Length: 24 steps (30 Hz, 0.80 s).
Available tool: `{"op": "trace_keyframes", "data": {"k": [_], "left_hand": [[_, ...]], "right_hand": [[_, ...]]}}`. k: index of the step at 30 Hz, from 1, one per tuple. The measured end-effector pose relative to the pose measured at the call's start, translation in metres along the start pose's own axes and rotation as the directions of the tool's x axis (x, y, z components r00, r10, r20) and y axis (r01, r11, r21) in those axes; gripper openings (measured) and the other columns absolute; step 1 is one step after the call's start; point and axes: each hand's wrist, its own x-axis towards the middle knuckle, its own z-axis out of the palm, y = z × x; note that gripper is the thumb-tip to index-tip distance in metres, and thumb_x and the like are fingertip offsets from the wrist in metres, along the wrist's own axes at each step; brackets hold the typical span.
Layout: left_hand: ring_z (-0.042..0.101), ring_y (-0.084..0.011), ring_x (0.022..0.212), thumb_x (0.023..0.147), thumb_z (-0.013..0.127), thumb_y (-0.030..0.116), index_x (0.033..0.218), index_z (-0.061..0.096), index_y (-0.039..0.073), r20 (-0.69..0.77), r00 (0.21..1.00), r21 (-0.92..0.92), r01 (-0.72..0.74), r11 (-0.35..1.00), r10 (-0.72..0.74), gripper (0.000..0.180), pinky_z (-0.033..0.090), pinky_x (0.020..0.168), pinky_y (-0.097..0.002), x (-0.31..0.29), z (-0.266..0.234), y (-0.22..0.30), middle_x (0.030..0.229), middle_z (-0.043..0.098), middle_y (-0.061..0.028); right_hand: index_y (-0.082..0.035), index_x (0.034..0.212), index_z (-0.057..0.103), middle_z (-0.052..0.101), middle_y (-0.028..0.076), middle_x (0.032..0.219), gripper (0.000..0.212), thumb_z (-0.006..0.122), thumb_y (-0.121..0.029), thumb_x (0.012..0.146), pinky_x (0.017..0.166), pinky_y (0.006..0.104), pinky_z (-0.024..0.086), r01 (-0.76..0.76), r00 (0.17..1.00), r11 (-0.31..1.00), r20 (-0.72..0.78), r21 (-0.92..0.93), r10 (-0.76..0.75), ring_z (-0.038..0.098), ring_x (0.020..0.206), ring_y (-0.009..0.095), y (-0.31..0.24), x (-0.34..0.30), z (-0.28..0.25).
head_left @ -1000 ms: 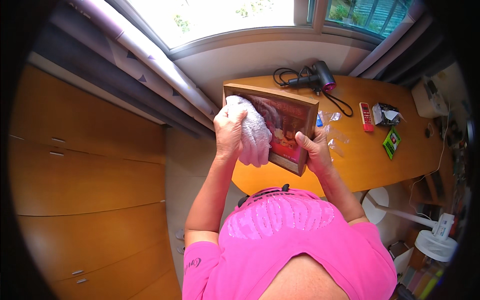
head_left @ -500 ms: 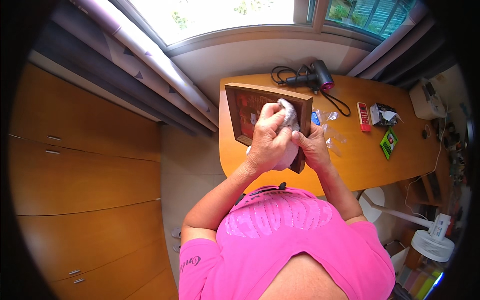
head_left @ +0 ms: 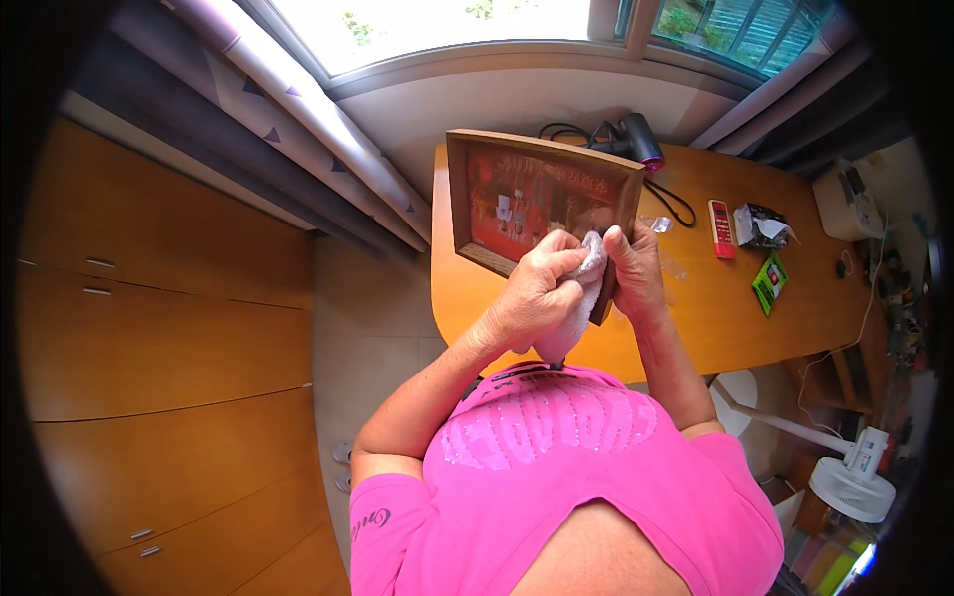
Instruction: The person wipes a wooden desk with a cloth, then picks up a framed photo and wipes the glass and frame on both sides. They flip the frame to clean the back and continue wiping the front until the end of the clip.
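A deep wooden picture frame (head_left: 512, 189), with a red picture behind its glass, is held up tilted over the near side of the desk. My right hand (head_left: 637, 273) grips the frame by its right side, thumb over the front edge. In the closed fingers of my left hand (head_left: 540, 288) is a bunched whitish cloth (head_left: 574, 326). The cloth presses into the lower right corner of the frame, and its loose end hangs below. Behind the frame, part of the desk is hidden.
On the wooden desk (head_left: 735, 313) lie a hair dryer (head_left: 636, 144) with a black cord, a red remote control (head_left: 720, 228), a black-and-white packet (head_left: 763, 226), a green packet (head_left: 769, 283) and clear plastic pieces (head_left: 673, 266). A white fan (head_left: 853, 487) stands at the lower right.
The frame has been raised and turned, so more of its picture shows. My left hand has brought the cloth down from the upper right of the glass to the lower right corner.
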Motion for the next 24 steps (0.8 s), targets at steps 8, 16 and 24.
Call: {"op": "trace_keyframes", "data": {"k": [8,16,24], "left_hand": [[0.057,-0.0304,0.076,0.080,0.058,0.010,0.093,0.062,0.002,0.134,0.988,0.405,-0.123,0.906,0.075,0.016,0.047,0.067,-0.0368,-0.014,0.002,-0.006,0.092,0.052,-0.0122],[0.058,-0.0271,0.083,0.078,0.057,0.011,0.090,0.065,0.015,0.116,0.993,0.697,-0.093,0.711,0.016,0.015,0.048,0.068,-0.0383,-0.022,-0.022,-0.006,0.094,0.052,-0.0072],[0.059,-0.0254,0.076,0.084,0.058,0.023,0.091,0.068,0.019,-0.100,0.994,0.824,0.112,0.555,-0.052,0.013,0.047,0.065,-0.0375,-0.024,-0.059,-0.037,0.088,0.052,-0.0057]], "right_hand": [[-0.001,0.102,0.057,0.063,0.004,0.091,0.041,0.069,-0.032,0.078,0.069,0.0253,0.050,-0.015,0.999,0.998,-0.028,0.060,0.017,0.059,0.078,0.010,-0.009,0.003,0.005],[-0.001,0.107,0.056,0.063,0.006,0.095,0.045,0.069,-0.032,0.078,0.073,0.0269,0.051,-0.061,0.997,0.998,0.048,0.014,0.060,0.060,0.082,0.012,-0.013,0.000,-0.001],[-0.001,0.108,0.055,0.062,0.007,0.102,0.043,0.067,-0.031,0.080,0.078,0.0279,0.050,-0.081,0.996,0.994,0.030,0.068,0.080,0.060,0.088,0.012,-0.016,-0.001,-0.018]]}}
